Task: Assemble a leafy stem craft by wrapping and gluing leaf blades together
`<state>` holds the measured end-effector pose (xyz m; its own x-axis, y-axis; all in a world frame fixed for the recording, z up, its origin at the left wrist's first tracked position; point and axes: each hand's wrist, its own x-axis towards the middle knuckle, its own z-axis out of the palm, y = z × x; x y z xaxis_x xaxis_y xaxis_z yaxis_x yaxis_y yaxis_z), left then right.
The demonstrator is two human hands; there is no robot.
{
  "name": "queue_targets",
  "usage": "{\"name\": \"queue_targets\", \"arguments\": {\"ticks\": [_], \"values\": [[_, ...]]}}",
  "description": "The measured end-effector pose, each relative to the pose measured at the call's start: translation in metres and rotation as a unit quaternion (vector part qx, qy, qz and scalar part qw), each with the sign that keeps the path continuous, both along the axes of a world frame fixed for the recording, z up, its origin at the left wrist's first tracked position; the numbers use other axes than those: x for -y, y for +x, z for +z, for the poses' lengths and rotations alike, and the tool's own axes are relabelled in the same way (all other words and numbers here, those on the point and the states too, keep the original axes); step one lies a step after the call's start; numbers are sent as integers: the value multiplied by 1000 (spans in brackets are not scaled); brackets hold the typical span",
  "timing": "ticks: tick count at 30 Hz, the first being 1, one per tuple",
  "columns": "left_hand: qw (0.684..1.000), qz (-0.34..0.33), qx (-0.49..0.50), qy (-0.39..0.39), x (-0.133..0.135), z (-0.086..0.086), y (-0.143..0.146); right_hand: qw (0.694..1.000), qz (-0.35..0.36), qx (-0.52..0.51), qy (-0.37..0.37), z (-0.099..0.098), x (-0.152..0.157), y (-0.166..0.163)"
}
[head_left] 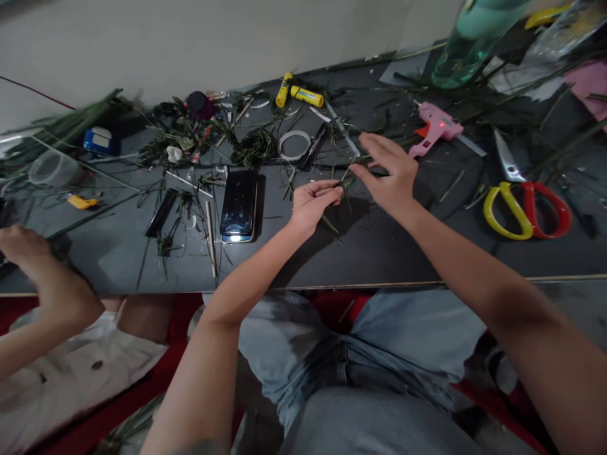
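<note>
My left hand (313,202) is closed in a pinch on a thin green leaf strip (342,183) just above the dark table (379,253). My right hand (386,170) hovers beside it, fingers spread, with thumb and forefinger touching the far end of the same strip. A dark phone (239,203) lies to the left of my left hand. Loose green leaf bits lie scattered under and around both hands.
A pink glue gun (434,126), yellow scissors (507,202) and red scissors (545,208) lie on the right. Two yellow glue sticks (298,93), a white tape ring (294,144) and piles of leaves lie at the back. Another person's hand (42,278) rests at the left edge.
</note>
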<state>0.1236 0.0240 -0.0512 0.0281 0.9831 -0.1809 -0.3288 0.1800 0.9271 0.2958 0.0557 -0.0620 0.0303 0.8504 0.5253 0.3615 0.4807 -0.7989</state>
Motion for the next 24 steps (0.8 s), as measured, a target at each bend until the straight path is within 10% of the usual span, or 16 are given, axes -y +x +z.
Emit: {"name": "queue_targets", "arguments": {"ticks": [15,24], "values": [[997,-64,-45,-19,6,0,-5,965,160,179,105,6,-1,26],[998,-12,-47,42,-5,-12,-5,993,27,-94,-72,-7,7,-1]]}}
